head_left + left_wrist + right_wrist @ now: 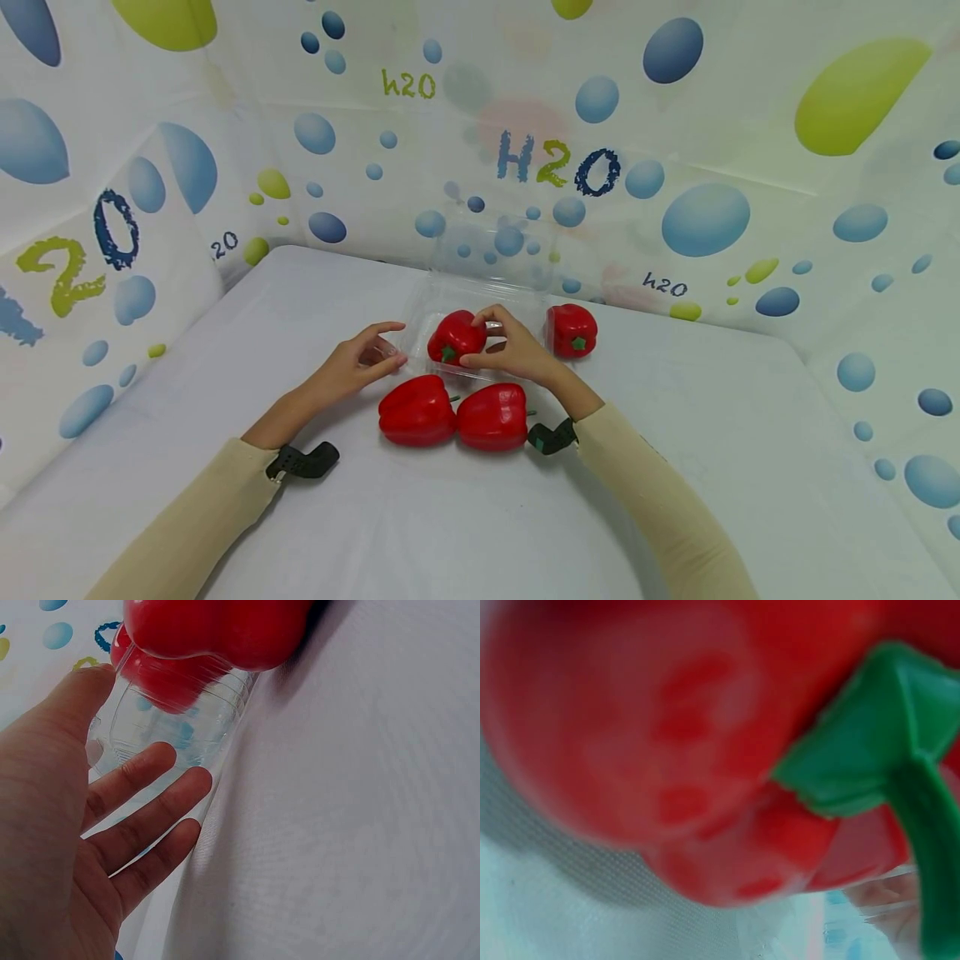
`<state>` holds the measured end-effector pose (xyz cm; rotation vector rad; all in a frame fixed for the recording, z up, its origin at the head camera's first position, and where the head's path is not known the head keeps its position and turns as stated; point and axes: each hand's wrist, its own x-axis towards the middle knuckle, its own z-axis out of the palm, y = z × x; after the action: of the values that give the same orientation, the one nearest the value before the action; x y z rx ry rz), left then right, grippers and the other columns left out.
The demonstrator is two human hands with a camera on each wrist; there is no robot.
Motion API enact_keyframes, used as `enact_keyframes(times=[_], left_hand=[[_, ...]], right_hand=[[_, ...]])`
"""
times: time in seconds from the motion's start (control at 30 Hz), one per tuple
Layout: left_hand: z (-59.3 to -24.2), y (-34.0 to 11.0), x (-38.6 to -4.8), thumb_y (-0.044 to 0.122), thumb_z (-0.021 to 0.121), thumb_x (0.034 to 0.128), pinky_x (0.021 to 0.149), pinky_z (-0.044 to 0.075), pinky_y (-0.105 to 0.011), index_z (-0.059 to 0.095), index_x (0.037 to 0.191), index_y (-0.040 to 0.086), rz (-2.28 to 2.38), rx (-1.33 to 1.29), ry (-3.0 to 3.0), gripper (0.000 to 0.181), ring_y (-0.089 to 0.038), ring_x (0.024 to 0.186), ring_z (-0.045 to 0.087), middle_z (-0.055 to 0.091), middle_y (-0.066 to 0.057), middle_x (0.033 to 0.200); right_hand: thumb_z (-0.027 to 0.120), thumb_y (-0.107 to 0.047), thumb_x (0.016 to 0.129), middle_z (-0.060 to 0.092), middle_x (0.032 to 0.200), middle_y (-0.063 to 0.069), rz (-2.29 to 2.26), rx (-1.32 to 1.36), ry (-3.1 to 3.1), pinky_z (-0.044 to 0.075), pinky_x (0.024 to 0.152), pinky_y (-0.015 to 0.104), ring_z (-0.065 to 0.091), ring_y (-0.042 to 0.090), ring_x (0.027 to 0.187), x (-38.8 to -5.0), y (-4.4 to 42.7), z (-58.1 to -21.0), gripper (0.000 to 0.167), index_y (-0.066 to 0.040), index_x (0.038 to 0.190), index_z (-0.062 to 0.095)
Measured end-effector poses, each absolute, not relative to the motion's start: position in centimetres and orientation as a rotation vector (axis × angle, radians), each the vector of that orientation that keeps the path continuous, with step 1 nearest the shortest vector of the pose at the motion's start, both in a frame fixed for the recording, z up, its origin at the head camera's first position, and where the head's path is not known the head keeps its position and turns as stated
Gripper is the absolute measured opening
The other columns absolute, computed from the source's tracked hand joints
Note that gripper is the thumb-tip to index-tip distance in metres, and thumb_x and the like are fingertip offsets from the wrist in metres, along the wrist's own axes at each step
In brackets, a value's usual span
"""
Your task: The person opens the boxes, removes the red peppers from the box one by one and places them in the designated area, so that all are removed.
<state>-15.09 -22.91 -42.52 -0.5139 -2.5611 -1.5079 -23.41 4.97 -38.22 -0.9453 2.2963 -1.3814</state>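
Observation:
A clear plastic clamshell box point(420, 321) stands at the back of the table with its lid point(491, 250) raised. Inside its tray is a red bell pepper point(452, 335) with a green stem, gripped by my right hand point(517, 346) between thumb and fingers. My left hand point(352, 362) is at the box's left side, thumb and fingers spread apart, fingertips at the plastic wall; the left wrist view shows these fingers point(142, 802) extended. Two more red bell peppers, a left one point(417, 412) and a right one point(492, 418), lie side by side before the box.
Another red bell pepper point(573, 331) sits at the box's right side. A white cloth point(360, 533) covers the table. Behind it hangs a curtain point(637, 167) printed with blue and green spots.

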Motion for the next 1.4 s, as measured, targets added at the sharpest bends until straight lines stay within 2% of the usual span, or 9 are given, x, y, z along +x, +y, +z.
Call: enact_keyframes(times=[0.5,0.87,1.4], left_hand=[[-42.41,-22.93,-15.13,0.011,0.066,0.0931,0.076,0.053,-0.017,0.041,0.143,0.005,-1.505,-0.508,-2.566,0.057,-0.026,0.085,0.068,0.067,-0.015,0.101],[-42.48,-22.89,-15.10,0.011,0.066,0.0935,0.077,0.053,-0.017,0.041,0.143,0.003,-1.502,-0.514,-2.563,0.056,-0.027,0.085,0.068,0.067,-0.016,0.101],[-42.50,-22.86,-15.13,0.012,0.066,0.0937,0.080,0.054,-0.019,0.041,0.143,0.004,-1.517,-0.506,-2.569,0.056,-0.026,0.086,0.069,0.067,-0.015,0.101]], right_hand=[[0.077,-0.011,0.082,0.050,0.130,0.009,-1.458,-1.010,2.326,0.053,0.093,0.038,0.051,0.032,0.124,-23.52,4.82,-38.21,0.050,-0.010,0.121,0.045],[0.076,-0.008,0.082,0.049,0.131,0.012,-1.521,-1.059,2.317,0.051,0.094,0.048,0.052,0.034,0.123,-23.07,5.13,-38.04,0.052,-0.007,0.123,0.044],[0.075,-0.005,0.080,0.045,0.139,0.014,-1.620,-1.113,2.311,0.050,0.093,0.053,0.052,0.034,0.121,-22.64,5.77,-38.18,0.051,-0.006,0.121,0.045]])
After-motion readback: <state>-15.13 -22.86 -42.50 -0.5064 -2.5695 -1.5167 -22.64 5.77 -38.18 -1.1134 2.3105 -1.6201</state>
